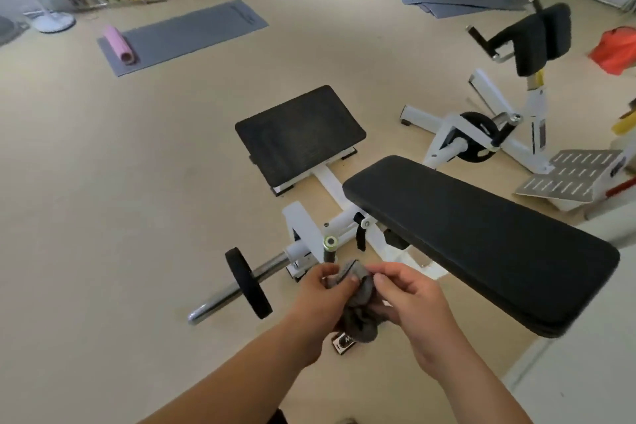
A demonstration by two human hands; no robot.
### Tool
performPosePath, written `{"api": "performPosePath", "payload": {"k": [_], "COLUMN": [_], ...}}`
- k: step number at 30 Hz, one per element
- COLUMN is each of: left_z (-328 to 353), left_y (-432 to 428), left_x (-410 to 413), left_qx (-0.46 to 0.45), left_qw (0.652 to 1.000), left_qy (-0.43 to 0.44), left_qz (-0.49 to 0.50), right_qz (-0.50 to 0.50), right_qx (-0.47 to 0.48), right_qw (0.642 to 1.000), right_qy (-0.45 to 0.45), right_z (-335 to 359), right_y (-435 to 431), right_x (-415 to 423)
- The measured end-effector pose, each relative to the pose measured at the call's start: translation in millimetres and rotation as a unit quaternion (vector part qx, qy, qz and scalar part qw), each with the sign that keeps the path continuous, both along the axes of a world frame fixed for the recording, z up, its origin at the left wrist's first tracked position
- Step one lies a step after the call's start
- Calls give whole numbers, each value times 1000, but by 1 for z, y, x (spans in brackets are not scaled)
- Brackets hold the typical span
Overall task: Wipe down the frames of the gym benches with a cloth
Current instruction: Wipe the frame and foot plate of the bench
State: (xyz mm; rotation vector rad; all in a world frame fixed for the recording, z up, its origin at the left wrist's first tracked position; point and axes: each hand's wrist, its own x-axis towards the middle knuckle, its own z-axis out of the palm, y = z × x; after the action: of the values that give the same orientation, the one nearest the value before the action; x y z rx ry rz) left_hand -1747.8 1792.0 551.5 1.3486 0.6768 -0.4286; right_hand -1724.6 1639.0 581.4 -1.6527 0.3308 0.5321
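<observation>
Beige floor [103,182] stretched across the gym room, with a grey mat [192,31] far back and a pink roller [118,44] lying on it. Nearer stood a bench [481,237], its long black pad over a white frame [330,186]. A black plate [247,282] sat on a chrome bar [220,303] that stuck out of the frame. Just before the frame, both hands held a grey cloth [358,313] between them, clear of the metal. The left hand [320,296] pinched its upper edge with thumb and fingers. The right hand [409,296] gripped the crumpled side, apparently between thumb and forefinger, though blur left that unclear. A second white machine [530,38] stood at the right rear.
</observation>
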Motion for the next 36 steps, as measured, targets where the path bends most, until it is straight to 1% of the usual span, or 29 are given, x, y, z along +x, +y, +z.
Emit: {"api": "performPosePath", "payload": {"k": [1,3,5,9,14,18,21,25,27,28,31,36], "left_z": [2,6,11,13,9,19,23,26,26,26,22,17], "left_y": [24,71,117,222,373,455,488,503,503,501,494,501], "left_x": [-6,-16,-23,-26,-18,-1,28,80,109,124,173,256], "left_qx": [6,15,0,8,29,24,43,113,151,156,139,80], "left_qw": [1000,999,997,994,993,996,997,992,986,985,982,978], "left_qy": [6,6,3,-23,-33,-22,-34,-57,-65,-70,-90,-111], "left_qz": [19,48,72,107,114,86,57,8,-19,-35,-89,-156], "right_qz": [-1,8,38,89,41,6,-16,-62,-70,-67,-78,-109], "right_qx": [-5,-46,-73,-84,-52,-37,-40,-46,-24,-4,58,121], "right_qw": [1000,998,996,992,996,995,994,994,994,994,990,980], "right_qy": [-7,-33,-42,9,66,94,97,82,82,85,103,115], "right_z": [4,3,2,-13,-36,-31,-26,-23,-20,-18,-15,-24], "right_y": [20,59,105,217,366,447,477,487,488,489,497,526], "right_x": [0,4,10,24,34,41,59,95,114,124,161,229]}}
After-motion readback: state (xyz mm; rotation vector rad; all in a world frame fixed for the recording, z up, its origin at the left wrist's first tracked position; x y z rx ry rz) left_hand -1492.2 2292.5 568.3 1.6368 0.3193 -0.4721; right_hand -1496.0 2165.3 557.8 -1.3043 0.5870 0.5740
